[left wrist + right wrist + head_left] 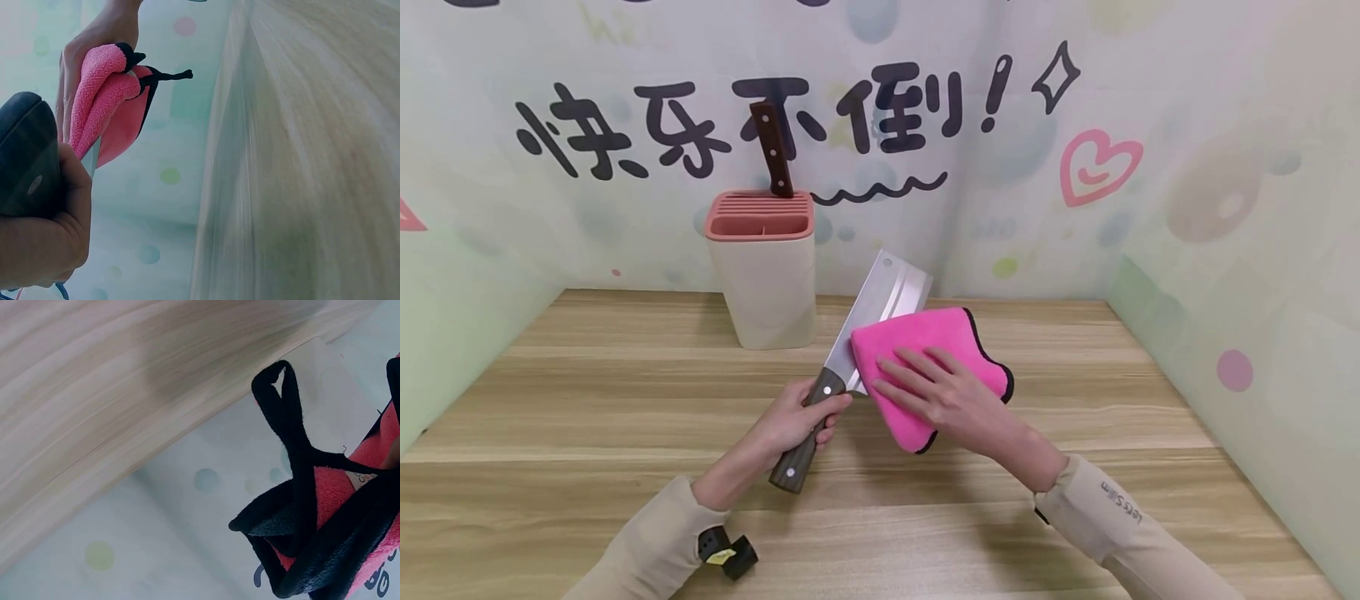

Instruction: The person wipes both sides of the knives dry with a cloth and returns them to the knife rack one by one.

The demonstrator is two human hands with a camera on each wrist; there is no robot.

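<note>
My left hand (801,421) grips the dark wooden handle (797,458) of a cleaver, its thumb lying along the top. The cleaver's wide silver blade (868,308) slants up and away over the table. A folded pink cloth (910,333) with black edging lies across the blade and hides much of it. My right hand (940,396) holds the cloth against the blade, four fingers spread on top and the thumb out of sight beneath. In the left wrist view, two folded layers of the cloth (103,87) show beside the blade edge. Black trim and a loop hang from the cloth (331,494) in the right wrist view.
A white knife block (767,292) with a pink slotted top stands at the back left of the wooden table (587,400). One knife (772,150) with a brown riveted handle sticks up from it. A printed backdrop (985,242) encloses the back and sides.
</note>
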